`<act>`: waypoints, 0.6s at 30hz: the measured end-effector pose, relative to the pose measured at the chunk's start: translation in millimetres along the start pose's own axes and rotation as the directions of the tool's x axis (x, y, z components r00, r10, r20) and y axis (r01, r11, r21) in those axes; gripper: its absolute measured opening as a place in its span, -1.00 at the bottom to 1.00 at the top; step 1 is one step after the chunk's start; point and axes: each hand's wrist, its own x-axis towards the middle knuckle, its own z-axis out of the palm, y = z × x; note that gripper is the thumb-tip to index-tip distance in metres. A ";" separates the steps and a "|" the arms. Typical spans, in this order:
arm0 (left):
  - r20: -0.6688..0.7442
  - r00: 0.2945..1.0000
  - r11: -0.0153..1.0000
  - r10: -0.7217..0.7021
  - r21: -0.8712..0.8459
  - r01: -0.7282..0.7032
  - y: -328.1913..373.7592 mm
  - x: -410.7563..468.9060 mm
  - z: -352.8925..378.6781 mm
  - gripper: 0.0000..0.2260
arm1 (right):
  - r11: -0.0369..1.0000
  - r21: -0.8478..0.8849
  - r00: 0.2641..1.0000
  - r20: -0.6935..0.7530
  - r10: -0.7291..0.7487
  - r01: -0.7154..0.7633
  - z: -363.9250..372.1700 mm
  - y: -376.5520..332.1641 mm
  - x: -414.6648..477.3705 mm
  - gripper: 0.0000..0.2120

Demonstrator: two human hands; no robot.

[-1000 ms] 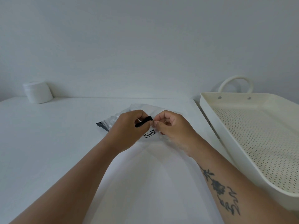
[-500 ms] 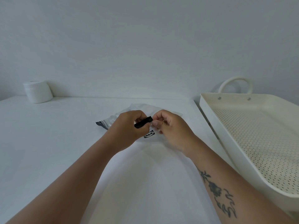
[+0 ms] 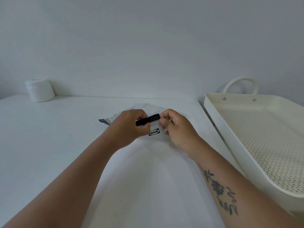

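Note:
A clear plastic zip bag (image 3: 154, 131) with a black printed label lies on the white table (image 3: 49, 145), mid-frame. Its top edge carries a black strip (image 3: 148, 121). My left hand (image 3: 130, 127) has its fingers curled round the left part of that strip. My right hand (image 3: 176, 127) pinches the bag's top edge at the strip's right end, thumb against forefinger. Both hands sit close together above the bag, and most of the bag is hidden under them.
A cream perforated tray (image 3: 218, 122) with a loop handle (image 3: 240, 83) stands at the right, beside the table's edge. A white roll (image 3: 40, 90) sits at the far left against the wall.
My hands have drawn slightly apart along the bag's top edge, so more of the black strip shows between them. The bag has stayed in place.

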 end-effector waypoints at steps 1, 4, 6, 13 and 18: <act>0.004 1.000 1.000 0.000 0.005 0.000 -0.7 0.0 -1.8 -0.88 | 1.000 0.018 1.000 0.009 0.010 -0.010 0.1 -0.3 0.0 -0.82; 0.019 1.000 1.000 -0.010 -0.008 0.010 -1.8 -1.7 -3.9 -0.85 | 0.997 0.066 0.998 0.060 0.036 -0.040 -0.5 -0.9 0.1 -0.85; 0.008 1.000 0.999 -0.018 -0.034 0.018 -1.3 -2.6 -3.0 -0.88 | 0.995 0.086 0.996 0.085 0.037 -0.044 -3.7 -0.8 -0.6 -0.90; 0.020 1.000 0.995 -0.007 -0.101 0.009 1.5 -2.8 -0.2 -0.86 | 0.998 0.063 1.000 0.021 -0.001 0.000 -4.4 -0.3 -1.6 -0.95; 0.016 0.999 0.994 -0.043 -0.102 0.044 -1.4 -2.4 -1.8 -0.86 | 0.995 0.103 0.999 -0.047 0.021 -0.016 -3.1 -3.2 -1.6 -0.90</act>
